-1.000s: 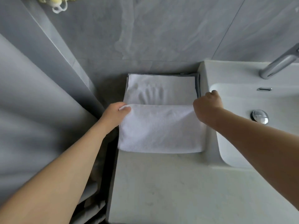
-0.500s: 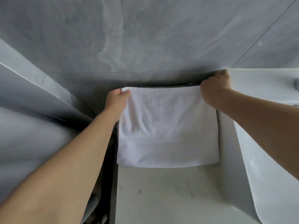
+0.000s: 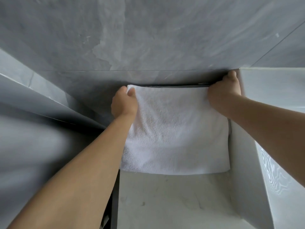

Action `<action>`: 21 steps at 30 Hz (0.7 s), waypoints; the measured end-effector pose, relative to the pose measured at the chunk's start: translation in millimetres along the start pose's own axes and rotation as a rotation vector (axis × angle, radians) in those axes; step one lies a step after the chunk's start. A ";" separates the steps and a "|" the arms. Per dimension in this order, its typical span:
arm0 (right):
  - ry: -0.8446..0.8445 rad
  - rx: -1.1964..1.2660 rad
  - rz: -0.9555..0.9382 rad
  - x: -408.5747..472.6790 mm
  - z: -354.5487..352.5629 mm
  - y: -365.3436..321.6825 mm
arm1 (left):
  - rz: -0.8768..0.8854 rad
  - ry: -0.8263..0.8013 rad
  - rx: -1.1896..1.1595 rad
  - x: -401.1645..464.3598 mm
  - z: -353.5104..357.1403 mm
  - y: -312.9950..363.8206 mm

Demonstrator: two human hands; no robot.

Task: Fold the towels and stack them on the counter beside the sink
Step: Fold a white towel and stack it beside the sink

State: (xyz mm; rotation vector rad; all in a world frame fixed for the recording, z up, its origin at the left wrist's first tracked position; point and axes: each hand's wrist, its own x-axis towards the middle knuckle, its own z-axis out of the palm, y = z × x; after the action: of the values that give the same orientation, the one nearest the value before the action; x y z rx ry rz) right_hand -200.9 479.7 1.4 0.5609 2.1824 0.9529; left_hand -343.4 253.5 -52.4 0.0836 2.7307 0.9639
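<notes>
Head view. Landmark: the white terry-cloth towel, folded flat, lying on the pale stone-look counter.

- Towel sits at the far end of the counter, its far edge up against the grey marbled tile wall. Its near folded edge runs straight across the counter; bare counter lies nearer the camera than the towel.
- A thin dark grey strip shows just past the towel's far edge, between towel and wall. Cannot tell what it is; it lies under the white towel.
- Left hand is at the towel's far left corner. Thumb on top, fingers curled, the corner pinched between them; a tuft of cloth stands up above the thumb.
- Right hand is at the towel's far right corner, knuckles up, fingers curled down over the edge. It grips the corner; fingertips are hidden beneath the hand.
- Both forearms reach in from the near side, one along each side edge of the towel, the left one overlapping the cloth.
- To the right of the towel, touching or just beside its right edge, rises the white glossy wall of the sink basin; its rim runs back to the tile wall.
- To the left of the towel, the counter ends at a dark edge; beyond it a grey slanted panel, blurred.
</notes>
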 end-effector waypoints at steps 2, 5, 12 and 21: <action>0.018 -0.084 -0.027 -2.7 -7.7 -4.7 | 0.055 0.032 0.092 -3.6 2.3 2.1; 0.207 0.062 0.020 -15.0 -22.9 -15.5 | 0.097 0.053 0.183 -6.0 6.6 8.2; 0.410 0.853 -0.440 -30.6 -24.3 -83.1 | 0.048 -0.039 0.201 0.7 2.0 11.6; 0.440 0.913 -0.412 -13.7 7.0 -101.7 | -0.204 -0.358 -0.152 -58.7 -52.3 -51.8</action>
State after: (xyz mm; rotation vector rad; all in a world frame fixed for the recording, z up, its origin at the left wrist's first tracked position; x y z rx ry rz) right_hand -198.0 409.7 -73.8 0.2705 2.9336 -0.2166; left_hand -298.0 173.3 -33.1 -0.0451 2.2846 0.9866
